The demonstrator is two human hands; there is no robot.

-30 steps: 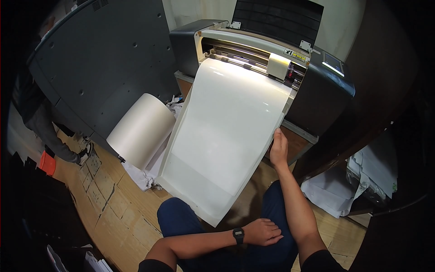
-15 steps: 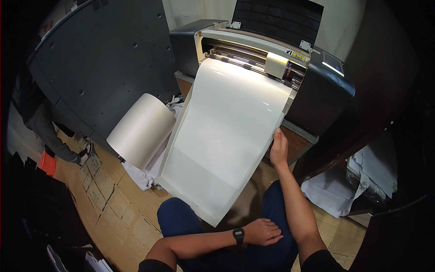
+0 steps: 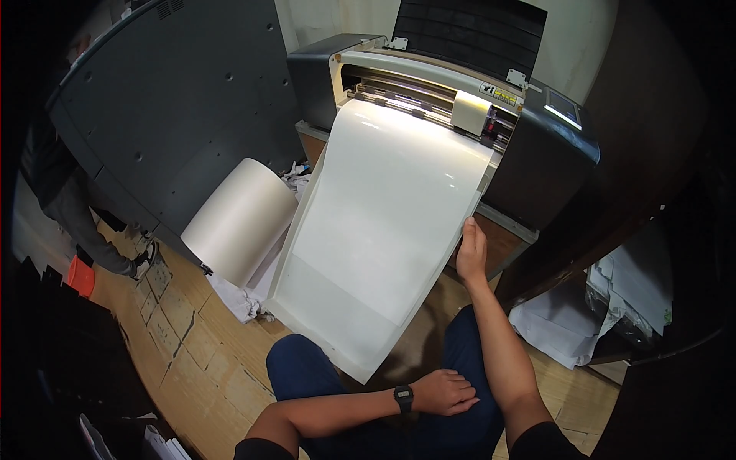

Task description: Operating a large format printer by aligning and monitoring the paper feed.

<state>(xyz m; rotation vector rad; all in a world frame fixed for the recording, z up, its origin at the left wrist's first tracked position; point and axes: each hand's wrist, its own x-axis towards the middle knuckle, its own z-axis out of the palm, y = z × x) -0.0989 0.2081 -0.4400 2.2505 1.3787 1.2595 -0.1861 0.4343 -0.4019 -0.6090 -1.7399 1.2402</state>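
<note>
A cutting plotter stands in front of me with its dark lid raised. From its lit slot a glossy white sheet slopes down toward my knees, lying over a shallow pale tray. My right hand grips the tray's right edge, thumb on top; its other fingers are partly hidden. My left hand, below a black wristwatch, rests on my right thigh, fingers loosely bent and holding nothing. The plotter's white carriage sits toward the right of its rail.
A large white roll lies left of the tray, beside crumpled paper. A dark grey panel rises behind it. At far left stands a person near an orange container. Papers and plastic wrap pile up at right.
The white sheet has slid slightly down the tray toward me, and the carriage has shifted a little to the right. Both hands stay in place.
</note>
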